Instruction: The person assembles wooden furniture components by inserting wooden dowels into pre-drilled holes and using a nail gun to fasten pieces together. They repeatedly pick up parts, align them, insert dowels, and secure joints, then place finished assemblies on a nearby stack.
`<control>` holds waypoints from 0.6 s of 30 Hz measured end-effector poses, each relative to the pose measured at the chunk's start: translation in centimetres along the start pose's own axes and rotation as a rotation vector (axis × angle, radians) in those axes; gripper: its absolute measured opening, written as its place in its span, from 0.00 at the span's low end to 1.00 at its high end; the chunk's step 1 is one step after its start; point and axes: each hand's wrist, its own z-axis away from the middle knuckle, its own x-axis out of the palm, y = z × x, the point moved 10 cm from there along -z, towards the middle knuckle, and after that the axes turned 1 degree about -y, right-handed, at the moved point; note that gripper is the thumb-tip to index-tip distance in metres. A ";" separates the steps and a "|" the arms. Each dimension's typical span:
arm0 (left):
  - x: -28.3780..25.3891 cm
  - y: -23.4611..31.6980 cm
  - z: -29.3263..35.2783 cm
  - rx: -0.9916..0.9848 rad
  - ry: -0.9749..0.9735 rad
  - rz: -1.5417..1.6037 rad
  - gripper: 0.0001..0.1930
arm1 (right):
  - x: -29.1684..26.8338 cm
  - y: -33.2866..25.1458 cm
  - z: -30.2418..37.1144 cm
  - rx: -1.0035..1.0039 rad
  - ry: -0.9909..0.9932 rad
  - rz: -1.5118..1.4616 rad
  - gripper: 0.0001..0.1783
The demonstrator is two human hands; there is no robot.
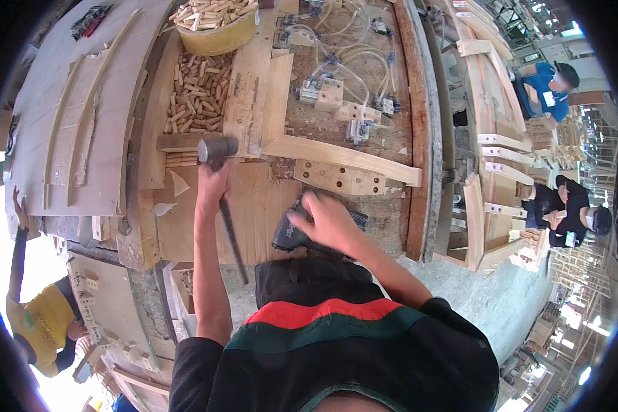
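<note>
My left hand (214, 184) is closed round the handle of a hammer (231, 233), just below its blurred grey head (218, 147). The handle slants down past the front edge of the bench. By that edge, my right hand (328, 223) has its fingers bent round a black power tool (292, 232), which the hand partly hides. Beyond it sits a light wooden piece with drilled holes (340, 178). A long, slightly curved wooden rail (350, 159) lies along its far side and meets an upright wooden board (276, 103).
Dowels (196, 96) fill a wooden bin, and a yellow tub (216, 42) holds more behind it. Pneumatic clamps with clear hoses (329, 89) stand at the back. A timber ledge (419, 130) borders the right. People work at the left and right.
</note>
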 end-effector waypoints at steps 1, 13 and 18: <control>-1.7 -0.9 0.1 0.041 0.130 -0.218 0.17 | 2.7 2.1 2.0 0.062 -0.100 0.156 0.35; -4.9 -1.7 6.9 0.578 0.763 -0.615 0.07 | 5.2 4.6 3.6 0.349 -0.196 0.060 0.35; 2.5 2.2 8.6 0.559 0.425 -0.167 0.10 | -3.6 2.6 0.5 0.248 -0.022 -0.399 0.20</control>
